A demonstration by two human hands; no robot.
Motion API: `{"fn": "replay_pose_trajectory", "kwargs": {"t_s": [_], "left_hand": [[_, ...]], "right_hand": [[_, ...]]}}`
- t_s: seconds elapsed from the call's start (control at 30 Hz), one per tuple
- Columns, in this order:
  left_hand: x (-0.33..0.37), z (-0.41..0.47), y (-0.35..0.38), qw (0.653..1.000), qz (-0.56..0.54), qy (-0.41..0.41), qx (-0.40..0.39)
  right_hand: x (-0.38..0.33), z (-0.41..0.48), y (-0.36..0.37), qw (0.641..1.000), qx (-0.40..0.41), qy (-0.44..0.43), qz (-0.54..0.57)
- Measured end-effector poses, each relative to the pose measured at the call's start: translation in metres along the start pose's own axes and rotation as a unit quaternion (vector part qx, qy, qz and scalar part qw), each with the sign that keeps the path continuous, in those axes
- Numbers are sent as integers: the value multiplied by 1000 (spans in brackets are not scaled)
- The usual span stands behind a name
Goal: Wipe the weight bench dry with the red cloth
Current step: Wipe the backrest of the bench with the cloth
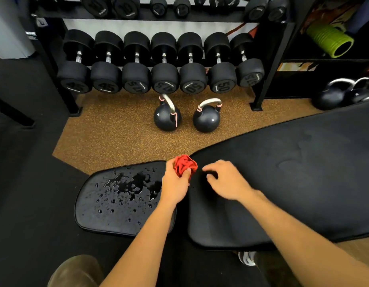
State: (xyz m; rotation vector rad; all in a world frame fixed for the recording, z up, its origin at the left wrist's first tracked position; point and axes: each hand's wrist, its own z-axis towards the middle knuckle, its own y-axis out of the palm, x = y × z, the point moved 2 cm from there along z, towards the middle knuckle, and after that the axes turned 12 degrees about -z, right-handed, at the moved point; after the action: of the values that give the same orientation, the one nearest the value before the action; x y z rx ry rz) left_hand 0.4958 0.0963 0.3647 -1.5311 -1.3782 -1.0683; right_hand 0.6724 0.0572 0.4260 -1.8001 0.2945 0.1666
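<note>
Crumpled red cloth (184,165) bunched in the left hand (175,187), at the edge of the black padded weight bench's wet seat pad (109,214)

Left fingers curl round the cloth, held at the seat pad's far right corner; the right hand (227,181), right of the seat pad over the long black back pad (293,183), hangs loosely curled, holding nothing; pooled water (135,183) sits mid-pad; a balled cloth may push droplets off the seat pad rather than soak them.

Left hand (175,188): holds the red cloth (184,165) bunched up, where the two pads meet.
Right hand (229,181): fingers bent, over the long bench pad (293,183), holding nothing.
Small bench pad (92,218): wet with water drops (127,185).
Floor: two kettlebells (167,118).
</note>
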Motion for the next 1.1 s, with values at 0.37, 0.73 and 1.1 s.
{"fn": "replay_pose_trajectory", "kwargs": {"t_s": [0.37,0.73,1.1], "left_hand": [[22,73,34,983,164,37,-74],[13,59,47,968,171,112,-146],[28,55,77,958,210,153,-120]], "right_hand": [[72,51,-50,913,34,29,-405],[73,56,-39,885,45,22,-464],[71,57,-40,881,46,18,-471]]}}
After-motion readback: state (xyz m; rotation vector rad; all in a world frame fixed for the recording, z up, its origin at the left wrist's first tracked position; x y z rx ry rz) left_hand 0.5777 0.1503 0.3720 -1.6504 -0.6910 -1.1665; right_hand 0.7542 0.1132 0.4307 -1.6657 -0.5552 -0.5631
